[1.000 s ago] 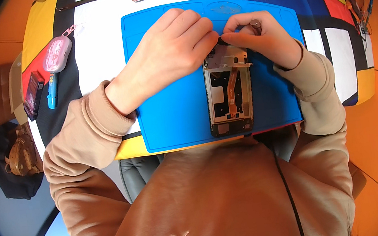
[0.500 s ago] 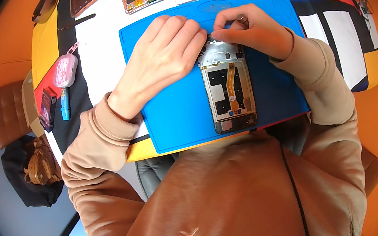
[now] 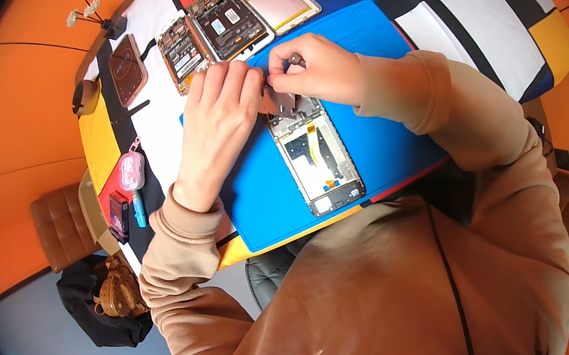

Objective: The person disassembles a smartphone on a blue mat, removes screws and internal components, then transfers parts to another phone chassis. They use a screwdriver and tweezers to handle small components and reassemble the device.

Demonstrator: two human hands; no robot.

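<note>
An opened phone (image 3: pixel 313 166) lies on a blue mat (image 3: pixel 259 202), with a black and silver inside and a yellow-orange flat cable (image 3: pixel 316 146) along its middle. At its far end a grey metal cover plate (image 3: pixel 280 104) stands tilted up from the phone. My left hand (image 3: pixel 224 110) is at the plate's left side, fingers curled; their tips are hidden. Over the far end, my right hand (image 3: pixel 313 66) is closed in a pinch around a small tool with a dark rounded end (image 3: pixel 295 59); its tip is hidden.
Beyond the mat lie several opened phones (image 3: pixel 232 23) and a phone with a lit screen (image 3: pixel 128 70). To the left are a thin black stick (image 3: pixel 131 111), a pink case (image 3: pixel 131 170), a blue pen (image 3: pixel 139 209) and a small dark box (image 3: pixel 119 215).
The metal plate, flat on the phone before, is now tilted up at its far end. Both hands stay close over it. The whole view has turned and shifted.
</note>
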